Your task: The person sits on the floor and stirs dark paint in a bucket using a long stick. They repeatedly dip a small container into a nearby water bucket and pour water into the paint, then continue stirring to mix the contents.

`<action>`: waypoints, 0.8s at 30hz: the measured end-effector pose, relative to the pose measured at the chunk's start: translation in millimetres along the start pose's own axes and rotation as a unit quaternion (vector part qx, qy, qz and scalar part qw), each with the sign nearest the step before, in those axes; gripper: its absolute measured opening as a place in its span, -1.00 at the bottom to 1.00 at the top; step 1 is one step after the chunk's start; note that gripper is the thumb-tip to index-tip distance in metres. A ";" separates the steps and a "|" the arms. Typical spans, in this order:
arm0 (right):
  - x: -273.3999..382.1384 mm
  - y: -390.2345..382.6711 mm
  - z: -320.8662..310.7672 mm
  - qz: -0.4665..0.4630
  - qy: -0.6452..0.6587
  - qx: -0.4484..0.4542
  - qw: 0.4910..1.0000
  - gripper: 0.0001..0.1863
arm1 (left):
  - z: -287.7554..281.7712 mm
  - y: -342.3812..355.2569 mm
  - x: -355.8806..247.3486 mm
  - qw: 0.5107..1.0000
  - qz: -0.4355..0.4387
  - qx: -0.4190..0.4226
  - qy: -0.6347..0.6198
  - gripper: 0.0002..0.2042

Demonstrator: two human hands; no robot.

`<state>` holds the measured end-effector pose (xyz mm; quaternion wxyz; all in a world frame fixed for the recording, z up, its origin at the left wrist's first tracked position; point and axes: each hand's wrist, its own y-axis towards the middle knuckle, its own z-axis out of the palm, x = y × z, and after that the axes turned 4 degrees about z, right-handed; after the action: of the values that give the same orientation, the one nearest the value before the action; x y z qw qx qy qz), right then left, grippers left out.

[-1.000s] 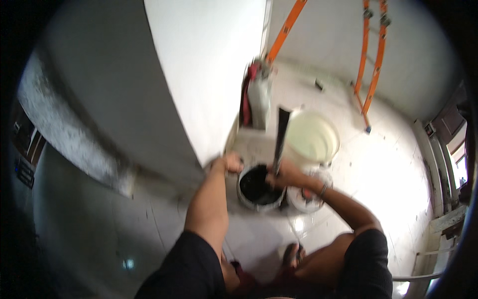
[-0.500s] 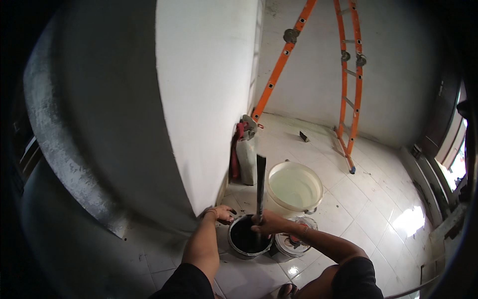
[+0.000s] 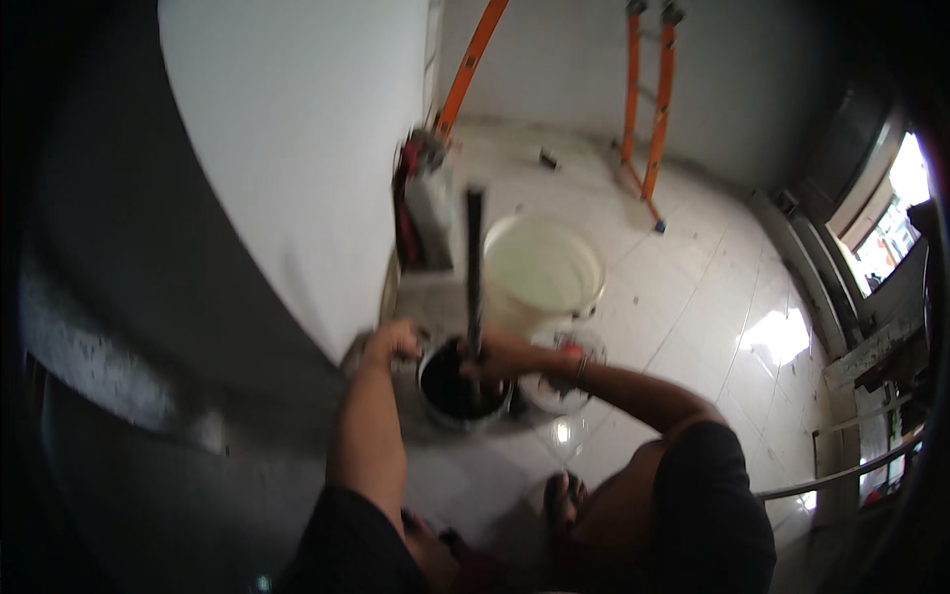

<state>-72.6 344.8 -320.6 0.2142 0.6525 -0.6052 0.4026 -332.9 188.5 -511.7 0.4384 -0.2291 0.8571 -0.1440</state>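
My right hand [image 3: 493, 357] is closed around a long dark stick [image 3: 474, 247] that stands nearly upright. Its lower end goes down into a round bucket [image 3: 465, 425] with a dark inside; what the bucket holds is too dark to make out. Left of the bucket, by the foot of the wall, my left hand [image 3: 398, 340] hovers near the rim. Its fingers look apart and hold nothing visible, though they are blurred. Partly under my right forearm stands a smaller round tub [image 3: 562, 400] with a smeared lid and a red patch.
Beyond the tub stands a large cream bucket [image 3: 507, 305] of pale liquid. A grey-white sack [image 3: 430, 223] leans by the white wall [image 3: 297, 148]. An orange ladder [image 3: 658, 139] stands on the tiles farther back. A small dark piece [image 3: 548, 158] lies on the floor.
The whole view has shifted, so the buckets, sack and ladder sit higher and farther left. My right hand stays on the stick, and my left hand stays beside the bucket.
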 end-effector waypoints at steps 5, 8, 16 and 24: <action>1.3 3.1 2.5 -0.053 0.018 -0.078 0.995 -0.79 | -8.3 -8.7 -25.6 0.996 -0.031 0.009 0.084 -0.33; 0.1 3.6 -4.3 -0.174 -0.135 -0.164 0.961 -0.75 | -12.7 -17.5 -45.5 0.987 -0.040 0.019 0.152 -0.33; 17.4 -7.3 9.8 0.005 0.074 -0.051 0.996 -0.70 | -14.4 -14.1 -50.4 0.993 -0.106 0.054 -0.014 -0.30; 8.0 -8.2 -2.1 -0.160 -0.155 -0.186 0.957 -0.68 | -13.9 -13.8 -44.2 0.988 -0.123 0.047 -0.087 -0.35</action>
<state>-65.8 342.8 -311.5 0.2974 0.7439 -0.5824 0.1375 -318.0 200.3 -467.3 0.5007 -0.3234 0.7734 -0.2158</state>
